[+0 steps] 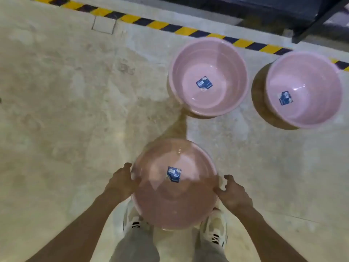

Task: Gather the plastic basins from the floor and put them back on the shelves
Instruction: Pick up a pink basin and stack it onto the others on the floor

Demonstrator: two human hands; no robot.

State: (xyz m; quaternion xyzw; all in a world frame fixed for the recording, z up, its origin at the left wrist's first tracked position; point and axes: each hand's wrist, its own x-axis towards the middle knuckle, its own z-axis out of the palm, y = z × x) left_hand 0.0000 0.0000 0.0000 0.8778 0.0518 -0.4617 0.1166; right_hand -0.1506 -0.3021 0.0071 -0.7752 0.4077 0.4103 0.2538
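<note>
A pink plastic basin [175,201] with a blue label inside is right in front of me, above my shoes. My left hand [120,182] grips its left rim. My right hand [233,193] is at its right rim, thumb touching the edge, fingers curled. Two more pink basins stand on the floor further off: one in the middle [207,95] and one at the right [306,103], each with a blue label inside.
The concrete floor [75,110] stretches wide to the left. A yellow-and-black striped line [154,24] runs across the far side. A dark shelf frame [311,21] stands at the top right behind the line. My shoes [215,229] are under the near basin.
</note>
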